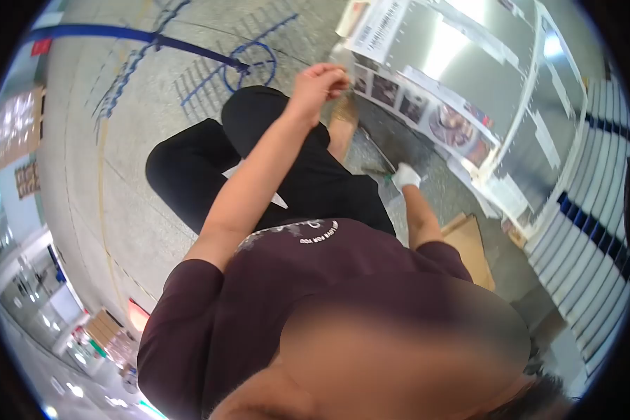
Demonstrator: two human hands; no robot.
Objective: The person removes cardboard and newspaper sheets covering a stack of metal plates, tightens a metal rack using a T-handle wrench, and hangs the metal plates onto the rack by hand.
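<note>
nearest the camera is the blurred curve of the person's head [406, 350], above a soft maroon shirt [315, 280] with pale curved lettering. the left hand [320, 87] is bare, its grip narrow: fingers curled in and thumb drawn close. i cannot tell whether something thin is pinched there. the right hand [406, 176] looks white, as if in a cloth glove; its fingers are too small to read, so i cannot tell how its grip stands. beside it a thin rod [378, 148] slants over the dark floor, with a small green spot near the fingers.

the boxy metal unit [455, 59] lies ahead and to the right, its near corner just beside the left hand. its panels are smooth, silvery sheet with bright glare, straight edges and rows of small dots. strips of pale tape cross it, a barcode label [381, 28] sits at the corner, and a glossy strip of printed photos [420, 112] runs along the near side.

the left forearm reaches up and across the black trousers [308, 182], elbow bent; the right arm hangs lower, beyond the knees' right side. a flat brown cardboard piece [472, 252] lies near it. further right are pale ribbed slats [574, 280] with dark blue bars; to the left, grey concrete floor [140, 182] with blue markings.
</note>
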